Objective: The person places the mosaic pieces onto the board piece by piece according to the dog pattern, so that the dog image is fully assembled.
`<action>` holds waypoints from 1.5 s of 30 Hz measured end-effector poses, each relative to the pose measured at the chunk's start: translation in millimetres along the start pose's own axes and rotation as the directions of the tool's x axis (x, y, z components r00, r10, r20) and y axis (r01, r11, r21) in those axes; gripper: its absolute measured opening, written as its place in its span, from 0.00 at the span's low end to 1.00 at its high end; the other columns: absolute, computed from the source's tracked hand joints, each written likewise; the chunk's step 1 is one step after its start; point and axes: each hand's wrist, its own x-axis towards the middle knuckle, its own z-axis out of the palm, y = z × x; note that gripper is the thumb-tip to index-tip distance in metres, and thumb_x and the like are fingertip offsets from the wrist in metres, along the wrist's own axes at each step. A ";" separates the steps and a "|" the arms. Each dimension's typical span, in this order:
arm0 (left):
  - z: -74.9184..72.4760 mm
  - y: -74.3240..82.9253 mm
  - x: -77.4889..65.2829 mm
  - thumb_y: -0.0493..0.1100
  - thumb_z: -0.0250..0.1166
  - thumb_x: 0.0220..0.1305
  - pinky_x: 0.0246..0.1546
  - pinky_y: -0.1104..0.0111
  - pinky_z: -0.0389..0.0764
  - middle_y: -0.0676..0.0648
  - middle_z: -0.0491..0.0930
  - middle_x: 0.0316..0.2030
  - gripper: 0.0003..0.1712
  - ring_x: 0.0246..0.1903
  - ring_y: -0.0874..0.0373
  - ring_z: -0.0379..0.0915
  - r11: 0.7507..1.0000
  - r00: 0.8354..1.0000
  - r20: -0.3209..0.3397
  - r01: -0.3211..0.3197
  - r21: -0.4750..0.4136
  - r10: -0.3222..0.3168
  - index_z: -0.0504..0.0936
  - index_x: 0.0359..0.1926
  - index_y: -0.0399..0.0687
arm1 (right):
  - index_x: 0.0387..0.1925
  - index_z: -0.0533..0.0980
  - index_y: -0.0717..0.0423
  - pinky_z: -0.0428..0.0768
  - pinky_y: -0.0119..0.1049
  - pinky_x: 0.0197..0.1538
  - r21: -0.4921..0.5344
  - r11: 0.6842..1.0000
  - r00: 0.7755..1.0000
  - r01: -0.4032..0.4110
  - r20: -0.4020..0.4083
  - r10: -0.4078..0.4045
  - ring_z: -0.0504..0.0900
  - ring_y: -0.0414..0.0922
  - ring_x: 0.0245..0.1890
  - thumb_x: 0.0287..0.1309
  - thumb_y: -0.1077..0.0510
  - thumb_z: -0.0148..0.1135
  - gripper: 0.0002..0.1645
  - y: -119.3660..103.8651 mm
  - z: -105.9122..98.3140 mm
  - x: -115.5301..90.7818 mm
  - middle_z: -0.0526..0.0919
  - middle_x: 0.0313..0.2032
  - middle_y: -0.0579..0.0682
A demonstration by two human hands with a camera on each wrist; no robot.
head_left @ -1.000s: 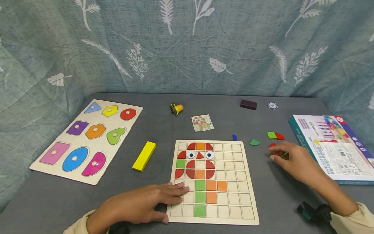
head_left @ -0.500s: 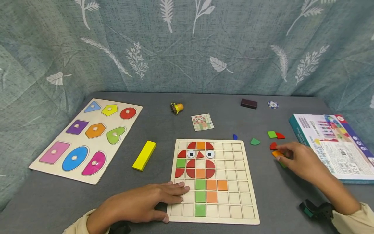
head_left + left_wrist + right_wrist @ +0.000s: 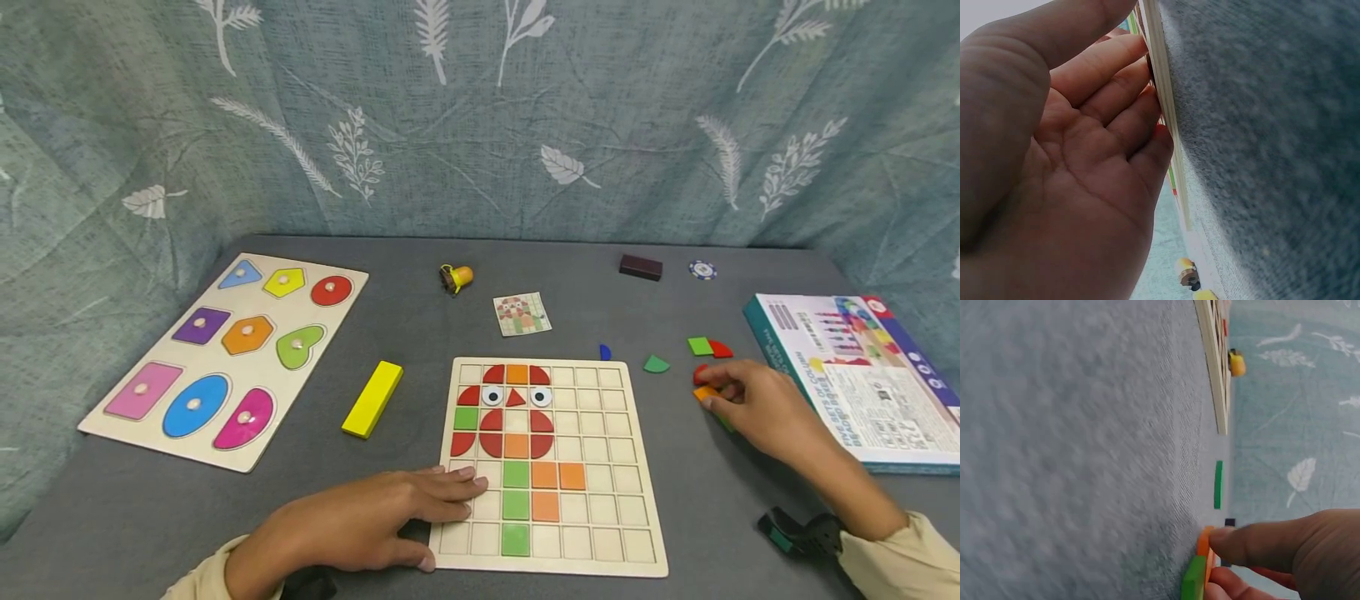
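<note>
My left hand (image 3: 382, 517) rests with its fingers stretched over the lower left of a wooden grid board (image 3: 651, 500); its thumb lies at the board's edge. On the board, red, orange and green tiles and two eye pieces form a figure. To the right, my right hand (image 3: 772, 408) pinches an orange tile (image 3: 703, 393) between thumb and fingers. Close against that tile are a green tile (image 3: 1194, 580) and a red piece (image 3: 700, 373), both partly covered by the hand. A small picture card (image 3: 522, 314) with a similar figure lies behind the board.
Loose near the right hand are a dark green quarter piece (image 3: 656, 364), a light green square (image 3: 701, 346), a red quarter piece (image 3: 722, 349) and a blue piece (image 3: 605, 352). A box (image 3: 862, 383) stands far right. A yellow block (image 3: 372, 399) and a knobbed puzzle (image 3: 266, 392) lie left.
The right hand has shifted from over the loose pieces, uncovering the orange tile, and now pinches it; the tile has slid slightly left. The left hand has stayed put.
</note>
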 end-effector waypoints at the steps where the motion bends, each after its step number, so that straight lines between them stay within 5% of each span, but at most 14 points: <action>1: 0.1 -0.1 0.2 0.44 0.70 0.60 0.64 0.58 0.65 0.56 0.61 0.70 0.33 0.70 0.55 0.54 1.000 1.000 0.000 -0.003 0.001 0.003 0.72 0.67 0.50 | 0.41 0.82 0.65 0.74 0.36 0.28 -0.005 1.000 1.000 -0.002 0.003 0.002 0.77 0.44 0.28 0.50 0.67 0.70 0.13 0.4 -0.3 0.4 0.82 0.31 0.52; 14: 0.7 0.2 1.8 0.43 0.70 0.60 0.63 0.59 0.67 0.56 0.61 0.70 0.33 0.70 0.56 0.54 1.000 1.000 0.001 -0.019 -0.001 0.019 0.72 0.66 0.49 | 0.37 0.82 0.64 0.73 0.33 0.28 0.005 0.995 0.994 0.103 -0.027 -0.102 0.73 0.42 0.27 0.45 0.73 0.69 0.13 -1.2 4.7 -1.5 0.77 0.30 0.49; 20: 2.1 0.4 1.3 0.43 0.70 0.60 0.63 0.59 0.67 0.57 0.61 0.70 0.33 0.70 0.56 0.54 1.000 1.000 0.002 -0.015 0.002 0.015 0.73 0.66 0.50 | 0.36 0.83 0.61 0.73 0.32 0.28 0.022 0.992 0.992 0.122 0.019 -0.122 0.73 0.39 0.26 0.48 0.72 0.68 0.11 -4.7 3.6 -2.0 0.79 0.30 0.46; 31: 2.3 -0.2 1.5 0.43 0.70 0.60 0.63 0.59 0.66 0.57 0.61 0.70 0.33 0.70 0.56 0.54 1.000 1.000 0.001 -0.009 -0.001 0.009 0.73 0.66 0.49 | 0.42 0.84 0.61 0.77 0.43 0.38 0.007 0.986 0.986 0.164 0.023 -0.164 0.78 0.47 0.38 0.53 0.71 0.65 0.13 -18.0 0.6 0.4 0.84 0.40 0.53; 38: 1.7 -0.3 3.1 0.43 0.70 0.60 0.64 0.58 0.65 0.56 0.61 0.70 0.33 0.70 0.55 0.54 1.000 1.000 0.000 -0.027 -0.002 0.027 0.72 0.67 0.49 | 0.44 0.84 0.55 0.79 0.33 0.37 0.161 0.974 0.976 0.160 0.125 -0.181 0.76 0.37 0.34 0.57 0.70 0.62 0.15 -37.6 3.2 -5.3 0.81 0.38 0.42; 45: 0.5 -1.1 1.7 0.42 0.70 0.60 0.64 0.58 0.66 0.56 0.61 0.70 0.33 0.70 0.55 0.54 1.000 1.000 -0.003 -0.018 -0.005 0.018 0.73 0.66 0.48 | 0.46 0.83 0.56 0.81 0.34 0.38 0.349 0.932 0.949 0.099 0.248 -0.193 0.78 0.40 0.36 0.60 0.69 0.61 0.14 -62.8 6.8 -4.4 0.82 0.38 0.43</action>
